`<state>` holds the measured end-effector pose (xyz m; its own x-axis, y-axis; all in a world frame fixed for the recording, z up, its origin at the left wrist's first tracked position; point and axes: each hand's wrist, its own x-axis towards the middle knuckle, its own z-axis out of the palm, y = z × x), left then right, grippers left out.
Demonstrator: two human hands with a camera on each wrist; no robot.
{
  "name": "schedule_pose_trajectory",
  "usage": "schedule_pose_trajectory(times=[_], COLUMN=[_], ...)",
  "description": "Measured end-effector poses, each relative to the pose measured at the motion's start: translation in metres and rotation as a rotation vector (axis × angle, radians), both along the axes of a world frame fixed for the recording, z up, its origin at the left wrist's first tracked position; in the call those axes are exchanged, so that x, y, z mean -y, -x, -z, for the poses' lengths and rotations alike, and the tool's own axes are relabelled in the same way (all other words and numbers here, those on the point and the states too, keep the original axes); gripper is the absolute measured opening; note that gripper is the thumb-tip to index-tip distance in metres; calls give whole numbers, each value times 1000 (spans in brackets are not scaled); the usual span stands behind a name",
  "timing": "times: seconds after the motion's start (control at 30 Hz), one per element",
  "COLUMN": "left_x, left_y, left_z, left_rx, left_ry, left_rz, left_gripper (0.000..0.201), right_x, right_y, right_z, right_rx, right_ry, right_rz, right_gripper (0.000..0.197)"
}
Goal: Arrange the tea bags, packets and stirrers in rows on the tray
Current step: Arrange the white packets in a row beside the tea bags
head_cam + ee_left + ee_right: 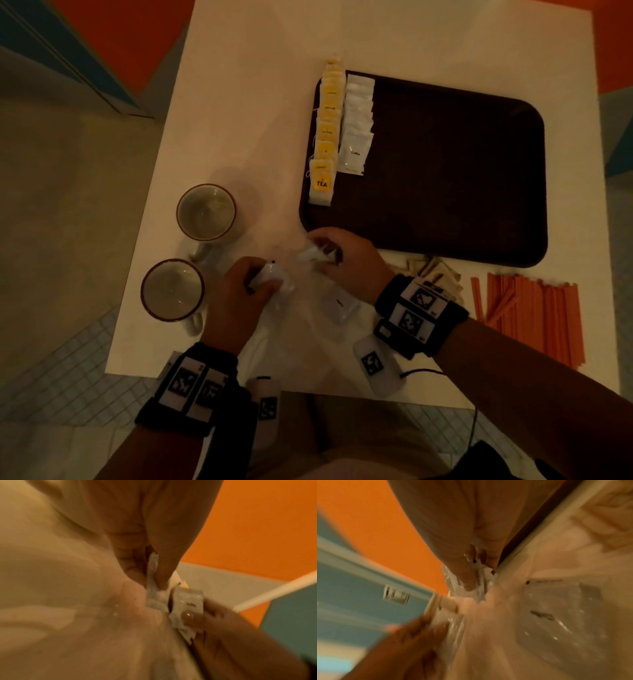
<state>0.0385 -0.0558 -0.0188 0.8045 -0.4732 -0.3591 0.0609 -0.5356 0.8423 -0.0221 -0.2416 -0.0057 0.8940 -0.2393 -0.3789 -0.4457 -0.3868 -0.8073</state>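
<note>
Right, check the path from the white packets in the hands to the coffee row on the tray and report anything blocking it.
Nothing visible blocks it. The right hand and left hand hold white packets just off the tray near edge. The tray floor between there and the coffee row is bare; the mugs stand off left.

Tea bags (324, 137) (rowed) on tray (445, 171)
</note>
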Motion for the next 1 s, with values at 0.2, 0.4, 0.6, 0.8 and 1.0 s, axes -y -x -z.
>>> schedule_pose_trajectory(times=[0.2, 0.4, 0.6, 0.8, 1.0], left_x=[14, 36, 50, 64, 68], left_y=[-11, -19, -10, -7, -6], left_z=[-20, -32, -42, -46, -42], left_rx=[-280, -558, -491, -492, -397], left_ry=[157, 400, 371, 336, 344], left_rz=[-145, -219, -26, 21, -62], left_gripper=[6, 18, 23, 11, 9], right_x=[14, 16, 21, 23, 37], right_y=[3, 7, 13, 17, 14], right_z=[-24, -29, -31, -34, -40], right_rx=[-100, -105, -68, -16, 1], right_ry=[-478, -872, -906, -761, -721], right_rz=[285, 482, 554, 539, 686], right_gripper=[24, 20, 24, 21, 18])
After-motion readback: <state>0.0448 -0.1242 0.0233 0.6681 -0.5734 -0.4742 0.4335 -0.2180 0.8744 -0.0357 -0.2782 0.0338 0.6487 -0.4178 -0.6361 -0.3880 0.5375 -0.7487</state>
